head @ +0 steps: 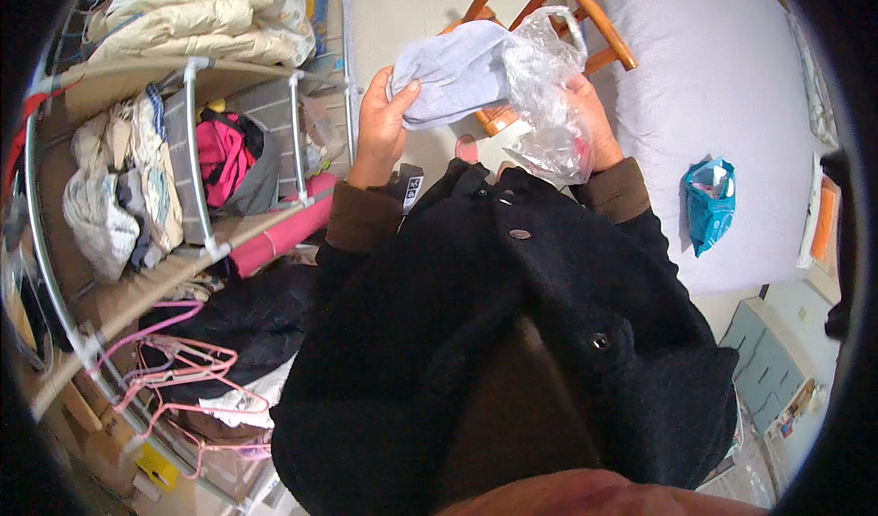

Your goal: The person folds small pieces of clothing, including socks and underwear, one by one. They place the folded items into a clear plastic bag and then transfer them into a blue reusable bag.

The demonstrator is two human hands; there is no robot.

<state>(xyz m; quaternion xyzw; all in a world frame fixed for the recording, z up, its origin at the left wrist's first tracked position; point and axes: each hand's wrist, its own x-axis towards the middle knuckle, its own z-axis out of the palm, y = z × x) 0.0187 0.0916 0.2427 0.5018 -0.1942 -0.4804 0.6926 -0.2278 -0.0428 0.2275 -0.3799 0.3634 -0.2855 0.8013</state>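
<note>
A folded light grey-blue cloth (456,70) is pinched between the thumb and fingers of my left hand (384,129). Its right end meets a crumpled clear plastic bag (542,70), and whether it goes inside cannot be made out. My right hand (595,122) grips the bag from the right side, its fingers partly hidden behind the film. Both hands are up in front of my dark coat (494,262). Below the cloth and bag, part of a wooden chair (597,15) shows.
To the left stands a metal-pole rack (195,159) with folded clothes (123,187), a pink garment (223,156) and pink hangers (185,365). A quilt (206,22) lies on its top. On the right, a bed (713,91) bears a blue plastic bag (710,204).
</note>
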